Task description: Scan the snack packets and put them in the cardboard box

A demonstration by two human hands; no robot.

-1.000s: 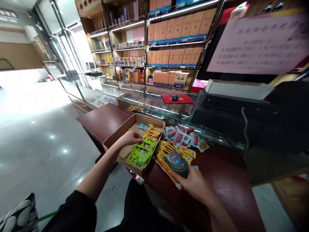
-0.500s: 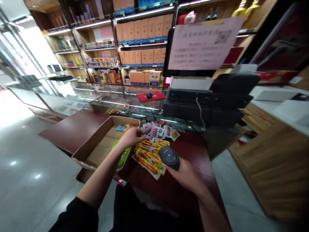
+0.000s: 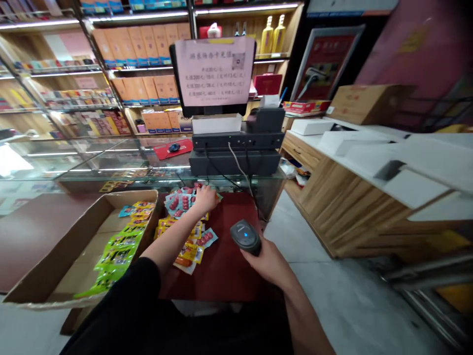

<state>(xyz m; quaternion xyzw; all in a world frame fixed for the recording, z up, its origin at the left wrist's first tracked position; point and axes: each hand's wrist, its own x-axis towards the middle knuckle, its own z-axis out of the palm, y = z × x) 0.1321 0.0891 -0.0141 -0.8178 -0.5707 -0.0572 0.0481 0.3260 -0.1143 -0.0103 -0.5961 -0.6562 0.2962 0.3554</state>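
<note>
My left hand [image 3: 207, 199] reaches onto the right side of a pile of small blue-and-red snack packets [image 3: 179, 202]; its fingertips are partly hidden among them. My right hand [image 3: 271, 259] is wrapped round a dark barcode scanner [image 3: 246, 237] with a blue light, held above the dark red table [image 3: 229, 276]. Yellow sausage packets [image 3: 190, 250] lie below the pile, partly behind my left forearm, with one blue-and-red packet [image 3: 207, 238] on their right side. Green packets [image 3: 118, 256] and yellow ones [image 3: 142, 212] lie in the cardboard box [image 3: 40, 273] at the left.
Behind the table stands a glass counter [image 3: 140, 167] with a monitor bearing a pink sheet [image 3: 214, 74], black equipment [image 3: 236, 160] with cables, and a mouse [image 3: 174, 147] on a red mat. A wooden cabinet [image 3: 332, 212] stands at the right.
The view has turned right. My left hand has moved from the box's right edge to the pile's right side. A blue-and-red packet now lies on the yellow ones. The scanner is farther from them.
</note>
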